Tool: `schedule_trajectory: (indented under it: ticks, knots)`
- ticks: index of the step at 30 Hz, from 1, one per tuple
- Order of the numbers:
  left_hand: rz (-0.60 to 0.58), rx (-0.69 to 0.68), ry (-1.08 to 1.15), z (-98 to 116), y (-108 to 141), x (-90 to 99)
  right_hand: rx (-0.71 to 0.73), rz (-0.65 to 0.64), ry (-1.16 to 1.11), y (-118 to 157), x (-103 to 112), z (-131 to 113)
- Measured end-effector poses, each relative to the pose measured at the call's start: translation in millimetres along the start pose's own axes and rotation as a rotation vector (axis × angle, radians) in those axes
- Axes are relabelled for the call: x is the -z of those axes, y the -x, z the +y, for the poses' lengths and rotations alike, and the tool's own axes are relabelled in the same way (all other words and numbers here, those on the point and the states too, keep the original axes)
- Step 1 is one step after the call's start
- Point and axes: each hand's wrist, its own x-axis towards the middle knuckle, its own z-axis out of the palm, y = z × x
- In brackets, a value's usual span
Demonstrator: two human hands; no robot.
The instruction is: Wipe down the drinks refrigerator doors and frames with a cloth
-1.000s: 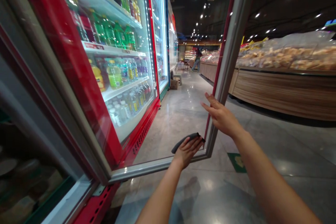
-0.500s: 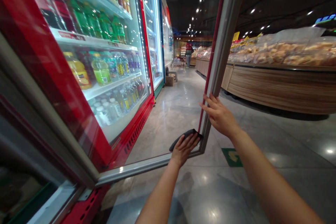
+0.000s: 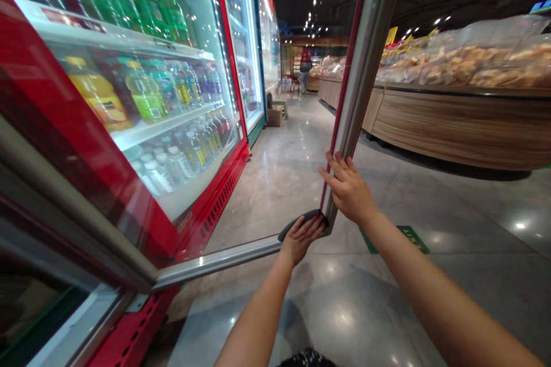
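Note:
A glass cooler door (image 3: 224, 260) with a grey metal frame stands swung out in front of me. My left hand (image 3: 302, 238) lies over a dark cloth (image 3: 291, 227) and presses it to the glass at the lower far corner, fingers stretched along it. Part of the cloth is hidden beneath the palm. Just above and to the right, my right hand (image 3: 350, 190) holds the upright edge of the door frame (image 3: 364, 69), its fingers spread over the rim and reddish seal. The thumb does not show clearly.
On the left, a red drinks cooler (image 3: 206, 200) holds shelves of bottles (image 3: 146, 94). A wood-panelled display (image 3: 451, 126) piled with packaged food curves along the right. Down the aisle are a cardboard box (image 3: 274, 116) and a person (image 3: 305, 69). A green sign (image 3: 415, 239) marks the floor.
The view has shifted slightly, so the cooler shelves and display sit higher in the picture. The left hand and cloth stay at the door's lower corner, and the right hand keeps its place on the frame.

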Motion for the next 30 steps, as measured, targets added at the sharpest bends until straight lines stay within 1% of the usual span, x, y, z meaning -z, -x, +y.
schedule_trajectory:
  ticks: [3, 6, 10, 14, 17, 20, 23, 25, 28, 30]
  knots:
    - [-0.035, -0.076, 0.017, -9, 14, 2.1, 0.053, -0.033, -0.01, 15, -14, -10]
    - [-0.056, -0.122, 0.021, -28, 24, 15.0, 0.119, -0.069, -0.031, 26, -27, -25]
    - [-0.066, -0.156, 0.007, -59, 48, 42.9, 0.189, -0.068, -0.042, 29, -40, -45]
    - [-0.092, -0.16, -0.032, -91, 81, 73.1, 0.244, 0.035, -0.023, 20, -46, -65]
    - [-0.111, -0.137, -0.06, -117, 108, 96.9, 0.279, 0.098, -0.055, 12, -50, -83]
    - [-0.098, -0.038, -0.106, -143, 133, 121.4, 0.303, 0.105, -0.103, 2, -55, -102]
    - [0.019, 0.139, -0.203, -169, 153, 144.0, 0.341, 0.084, -0.148, -8, -64, -119]
    - [0.11, 0.265, -0.274, -185, 162, 157.5, 0.34, 0.087, -0.173, -12, -71, -127]
    - [0.191, 0.453, -0.338, -205, 163, 175.6, 0.3, 0.119, -0.198, -13, -81, -131]
    - [0.231, 0.575, -0.356, -216, 154, 186.8, 0.289, 0.137, -0.213, -11, -86, -131]
